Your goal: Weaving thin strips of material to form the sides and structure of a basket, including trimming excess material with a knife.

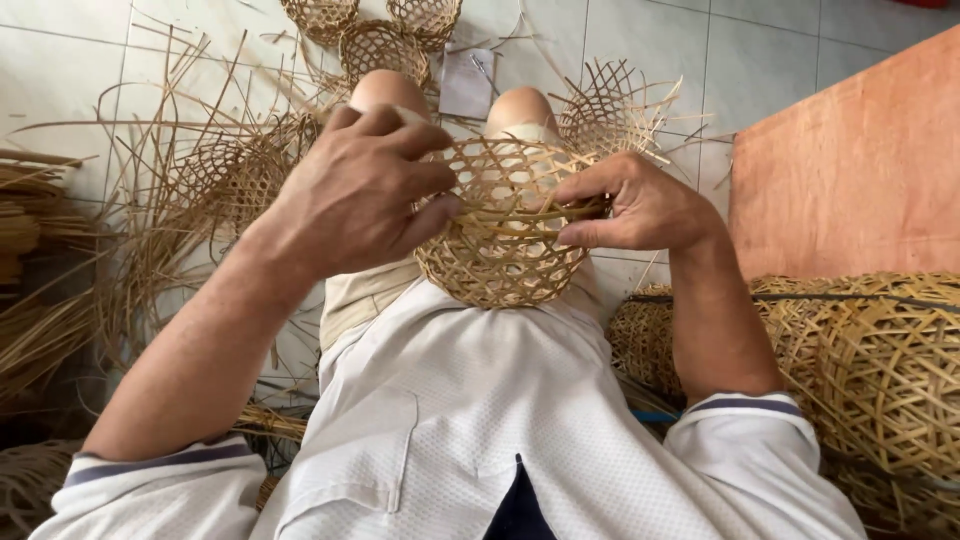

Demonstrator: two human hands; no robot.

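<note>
One open-weave bamboo basket [500,235] rested on the person's lap at centre frame; the left hand [355,190] was closed on its rim at 9 o'clock, and the right hand [635,205] pinched a rim strip [540,212] at 3 o'clock. Three small finished baskets [378,45] lay at 12 o'clock and one part-woven basket [610,105] at 1 o'clock. Loose bamboo strips [130,240] lay at 9 o'clock, a stack of large baskets [880,370] at 4 o'clock and one wooden board [860,170] at 2 o'clock.

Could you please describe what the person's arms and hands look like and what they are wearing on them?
Both the left hand and the right hand are bare, with no gloves, rings or watch visible. The forearms are uncovered. Short white sleeves end near the elbows, each edged with a thin dark stripe.
</note>
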